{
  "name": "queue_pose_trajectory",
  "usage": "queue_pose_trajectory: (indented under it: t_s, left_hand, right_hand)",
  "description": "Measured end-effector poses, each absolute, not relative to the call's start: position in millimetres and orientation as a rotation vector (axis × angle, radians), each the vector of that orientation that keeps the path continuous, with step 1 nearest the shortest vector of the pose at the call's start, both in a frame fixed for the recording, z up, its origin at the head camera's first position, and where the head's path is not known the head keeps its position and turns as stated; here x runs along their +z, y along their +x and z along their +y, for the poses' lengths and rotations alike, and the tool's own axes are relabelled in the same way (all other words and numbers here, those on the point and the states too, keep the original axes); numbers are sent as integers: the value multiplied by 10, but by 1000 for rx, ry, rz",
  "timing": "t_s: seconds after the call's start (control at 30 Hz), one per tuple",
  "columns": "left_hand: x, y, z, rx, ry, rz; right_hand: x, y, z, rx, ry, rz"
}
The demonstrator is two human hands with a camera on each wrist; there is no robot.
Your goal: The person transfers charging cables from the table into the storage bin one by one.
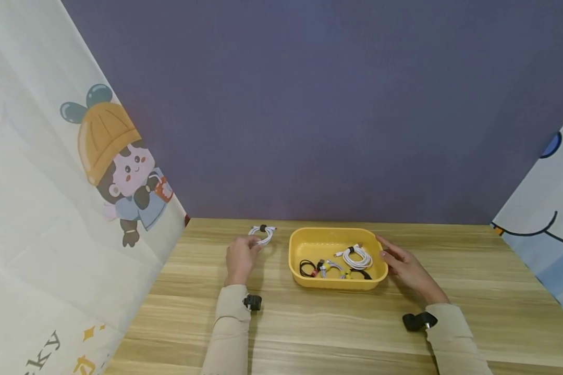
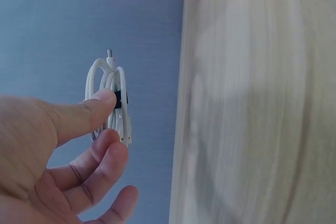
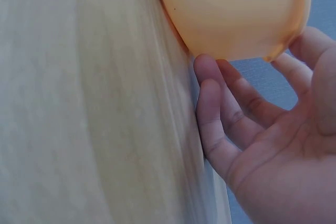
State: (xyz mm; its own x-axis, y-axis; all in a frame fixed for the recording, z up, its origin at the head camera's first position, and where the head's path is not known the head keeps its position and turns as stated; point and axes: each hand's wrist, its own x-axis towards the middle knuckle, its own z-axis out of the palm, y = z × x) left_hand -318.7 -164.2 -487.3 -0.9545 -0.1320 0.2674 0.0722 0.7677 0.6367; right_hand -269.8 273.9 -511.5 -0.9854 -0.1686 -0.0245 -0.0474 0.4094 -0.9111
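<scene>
My left hand (image 1: 241, 258) pinches a coiled white charging cable (image 1: 267, 237) bound with a black strap. In the left wrist view, thumb and fingertips press on either side of the cable (image 2: 123, 124), and its metal plug points up. It is held clear of the wooden surface. My right hand (image 1: 405, 268) rests against the right end of a yellow plastic basket (image 1: 305, 284). In the right wrist view, its loosely bent fingers (image 3: 210, 103) touch the outer wall of the basket (image 3: 231, 14), with the thumb near the rim.
Inside the basket lie a coiled white cable (image 1: 358, 259), a black cable (image 1: 306, 268) and other small cables with yellow ties (image 1: 327, 266). Everything stands on a wooden table (image 1: 305, 333). A dark blue panel (image 1: 309, 114) rises behind, and printed white sheets (image 1: 33, 182) flank both sides.
</scene>
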Motion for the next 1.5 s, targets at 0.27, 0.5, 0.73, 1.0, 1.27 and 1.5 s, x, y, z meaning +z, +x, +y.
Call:
queue_pose_trajectory:
  t_s: [0.27, 0.5, 0.73, 1.0, 1.27, 1.5]
  left_hand:
    - [-4811, -3175, -1625, -985, 36, -2658]
    - [-4756, -3156, -1608, -974, 21, -2661]
    - [-4717, -3137, -1586, -960, 0, -2646]
    - [-4690, -3132, -1559, -960, -25, -2640]
    - [-4656, -3109, -1531, -954, -32, -2634]
    - [-4632, -3081, -1497, -959, -33, -2660]
  right_hand:
    - [-5102, -2691, 2734, -1623, -204, 2544]
    - [-5117, -2690, 2737, -1633, -199, 2540]
    - [-5148, -2700, 2760, -1650, -219, 2523]
    - [-5163, -2710, 2757, -1664, -237, 2521]
    - [-5158, -2706, 2756, -1655, -238, 2539]
    - [-5153, -2696, 2757, -1662, -223, 2514]
